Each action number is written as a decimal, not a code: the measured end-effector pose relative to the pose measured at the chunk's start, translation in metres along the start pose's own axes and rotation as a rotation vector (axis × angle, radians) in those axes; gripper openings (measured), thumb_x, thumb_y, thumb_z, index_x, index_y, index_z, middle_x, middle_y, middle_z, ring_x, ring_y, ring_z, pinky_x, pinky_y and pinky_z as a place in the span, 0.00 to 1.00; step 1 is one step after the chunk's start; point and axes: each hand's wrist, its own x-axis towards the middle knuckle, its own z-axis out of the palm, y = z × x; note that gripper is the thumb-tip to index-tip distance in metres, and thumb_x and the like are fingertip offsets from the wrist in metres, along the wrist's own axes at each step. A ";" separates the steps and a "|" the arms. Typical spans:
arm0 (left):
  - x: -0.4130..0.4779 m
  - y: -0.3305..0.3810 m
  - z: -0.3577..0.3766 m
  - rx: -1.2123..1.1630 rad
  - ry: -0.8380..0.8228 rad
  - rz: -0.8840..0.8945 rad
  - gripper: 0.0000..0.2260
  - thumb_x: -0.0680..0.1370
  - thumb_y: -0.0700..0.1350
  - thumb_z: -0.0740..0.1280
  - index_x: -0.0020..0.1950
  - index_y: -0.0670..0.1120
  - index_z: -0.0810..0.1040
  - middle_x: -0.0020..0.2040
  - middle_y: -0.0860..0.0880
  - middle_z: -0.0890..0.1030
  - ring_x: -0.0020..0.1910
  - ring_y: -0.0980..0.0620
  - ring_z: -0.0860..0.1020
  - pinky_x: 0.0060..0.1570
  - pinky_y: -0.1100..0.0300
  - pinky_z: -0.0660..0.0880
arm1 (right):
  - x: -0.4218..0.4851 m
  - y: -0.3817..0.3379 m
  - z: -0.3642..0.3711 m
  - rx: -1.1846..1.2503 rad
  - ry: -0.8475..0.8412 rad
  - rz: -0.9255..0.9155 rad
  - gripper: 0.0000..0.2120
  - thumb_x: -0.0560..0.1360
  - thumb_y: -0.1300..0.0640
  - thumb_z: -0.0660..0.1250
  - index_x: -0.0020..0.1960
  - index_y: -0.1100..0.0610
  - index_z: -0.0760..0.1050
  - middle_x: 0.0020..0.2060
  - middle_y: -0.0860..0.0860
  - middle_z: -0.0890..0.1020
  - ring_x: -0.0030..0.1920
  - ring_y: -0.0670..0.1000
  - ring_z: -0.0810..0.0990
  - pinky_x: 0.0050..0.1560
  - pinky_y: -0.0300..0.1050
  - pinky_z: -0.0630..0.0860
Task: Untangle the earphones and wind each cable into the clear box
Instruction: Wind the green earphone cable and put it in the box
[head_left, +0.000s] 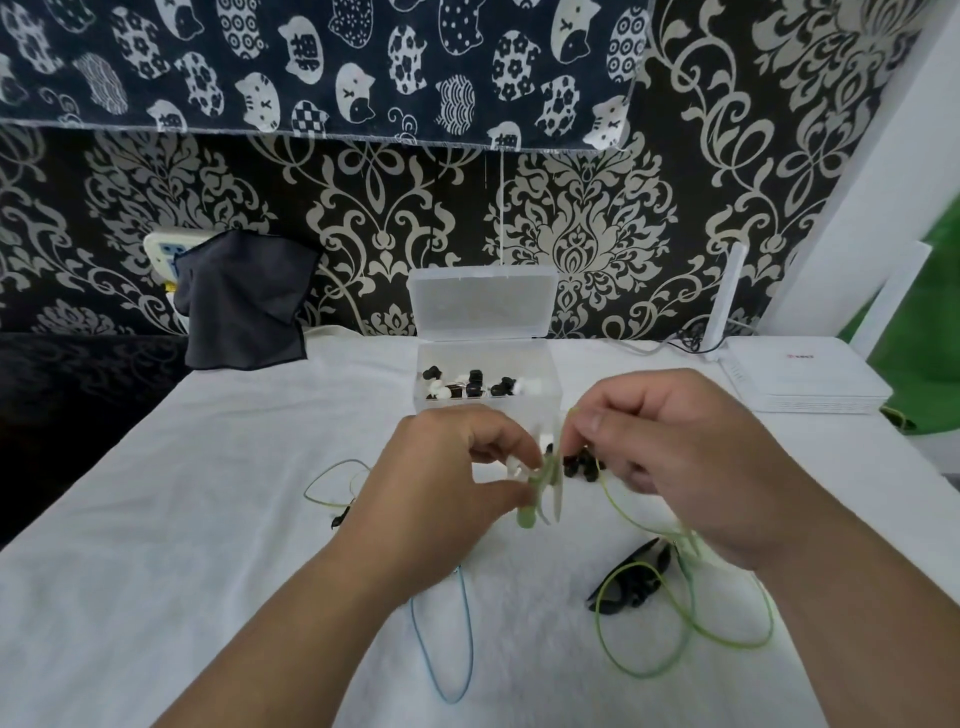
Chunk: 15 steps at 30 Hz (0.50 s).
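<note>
1. Fingers of the left hand (457, 467) are curled in, thumb and forefinger pinching the pale green earphone (540, 493), which is blurred.
2. That earphone hangs at the fingertips, its long axis close to upright, its rounded end pointing down.
3. Just behind both hands stands the clear box (548, 364), lid raised, with black and white earbuds inside.
4. The right hand (675, 457) has bent fingers, thumb and forefinger nipping the green cable (644, 674) near its top.
5. From there the cable runs down and to the right under the hand into loose loops on the white cloth (208, 519).
</note>
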 end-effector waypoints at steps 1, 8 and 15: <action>0.000 0.001 0.000 -0.022 -0.037 -0.012 0.13 0.67 0.42 0.80 0.38 0.60 0.82 0.42 0.63 0.83 0.47 0.63 0.80 0.51 0.64 0.77 | 0.000 0.000 -0.002 -0.055 0.079 -0.016 0.12 0.78 0.57 0.68 0.37 0.58 0.82 0.20 0.43 0.67 0.23 0.42 0.64 0.28 0.34 0.60; -0.001 0.005 -0.006 -0.477 -0.237 -0.045 0.12 0.67 0.31 0.78 0.40 0.49 0.84 0.41 0.48 0.85 0.43 0.49 0.84 0.49 0.56 0.80 | 0.005 0.009 -0.001 -0.244 0.264 0.058 0.17 0.79 0.55 0.66 0.32 0.54 0.77 0.18 0.43 0.68 0.19 0.42 0.66 0.24 0.31 0.62; 0.005 0.000 -0.005 -0.787 0.053 -0.084 0.12 0.61 0.31 0.78 0.41 0.42 0.82 0.36 0.45 0.83 0.35 0.52 0.82 0.37 0.66 0.77 | 0.003 0.021 0.009 -0.100 -0.174 0.355 0.20 0.84 0.53 0.59 0.36 0.54 0.78 0.24 0.44 0.67 0.25 0.45 0.62 0.28 0.39 0.59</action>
